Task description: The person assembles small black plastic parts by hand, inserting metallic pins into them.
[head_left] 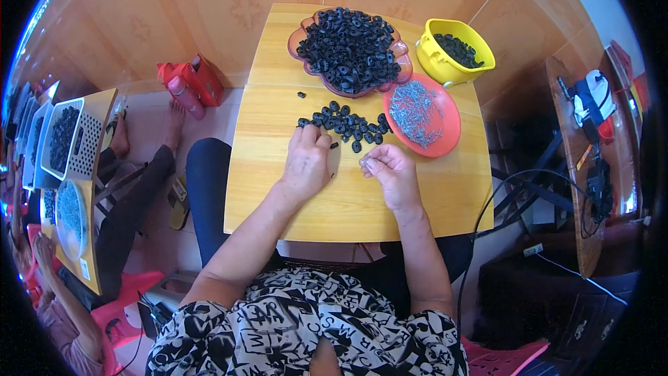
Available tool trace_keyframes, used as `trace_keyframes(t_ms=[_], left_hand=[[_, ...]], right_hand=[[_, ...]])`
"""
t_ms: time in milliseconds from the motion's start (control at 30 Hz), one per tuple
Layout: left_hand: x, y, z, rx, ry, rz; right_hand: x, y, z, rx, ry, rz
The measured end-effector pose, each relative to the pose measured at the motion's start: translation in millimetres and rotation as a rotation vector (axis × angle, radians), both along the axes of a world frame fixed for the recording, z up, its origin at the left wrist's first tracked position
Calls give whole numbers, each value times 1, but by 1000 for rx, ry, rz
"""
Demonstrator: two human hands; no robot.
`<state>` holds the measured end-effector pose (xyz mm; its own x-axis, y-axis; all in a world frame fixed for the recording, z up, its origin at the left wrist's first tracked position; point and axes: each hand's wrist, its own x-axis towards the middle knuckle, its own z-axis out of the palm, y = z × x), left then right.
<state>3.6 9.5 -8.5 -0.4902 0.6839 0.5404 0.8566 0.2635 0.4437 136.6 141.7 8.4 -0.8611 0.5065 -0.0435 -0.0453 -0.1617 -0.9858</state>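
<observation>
On the wooden table, several small black plastic parts lie in a loose group in front of me. My left hand is at the left end of this group, fingers curled down and closed; its fingertips hide whatever they hold. A small black piece lies just beside it. To the right, my right hand is raised a little nearer to me in a pinch, with a tiny silvery bit at the fingertips, too small to name. An orange-red plate of small silvery screws lies beyond it.
A translucent red scalloped bowl heaped with black parts stands at the back, beside a yellow tub of similar parts. At left, another person's hand is near a second table. A black cable runs along the right.
</observation>
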Motion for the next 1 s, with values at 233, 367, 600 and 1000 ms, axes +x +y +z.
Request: trace_keyframes(t_ms=[233, 367, 600, 1000], left_hand=[[6, -14, -5, 161, -616, -98], [9, -14, 3, 477, -1298, -369], [8, -11, 3, 529, -1450, -534], [7, -13, 8, 546, -1843, -612]], right_hand=[[2, 1, -2, -55, 20, -3], [5, -4, 7, -9, 15, -20], [3, -18, 18, 76, 67, -18], [3, -29, 25, 335, 76, -98]])
